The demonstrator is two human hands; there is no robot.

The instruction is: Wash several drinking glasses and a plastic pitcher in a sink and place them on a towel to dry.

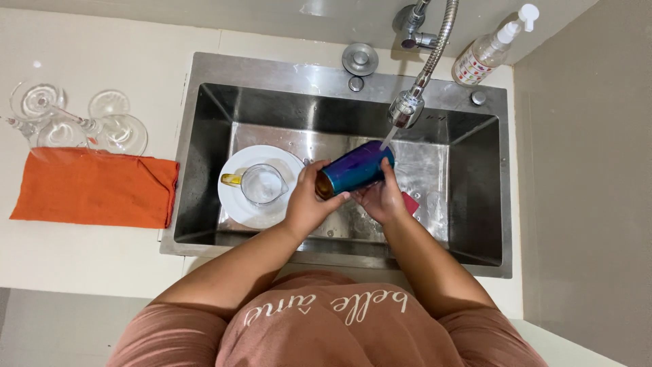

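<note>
A shiny blue metal tumbler [356, 167] is held on its side over the steel sink [204, 115], under the water stream from the faucet head [406, 109]. My left hand [307, 200] grips its open end, fingers at the rim. My right hand [384, 197] holds its body from below and behind. A red sponge [410, 202] peeks out beside my right hand.
In the sink's left part a glass mug with a yellow handle [261, 183] stands on a white plate [234, 204]. Wine glasses [102, 126] lie on the counter above an orange cloth [92, 189]. A soap pump bottle [485, 49] stands at the back right.
</note>
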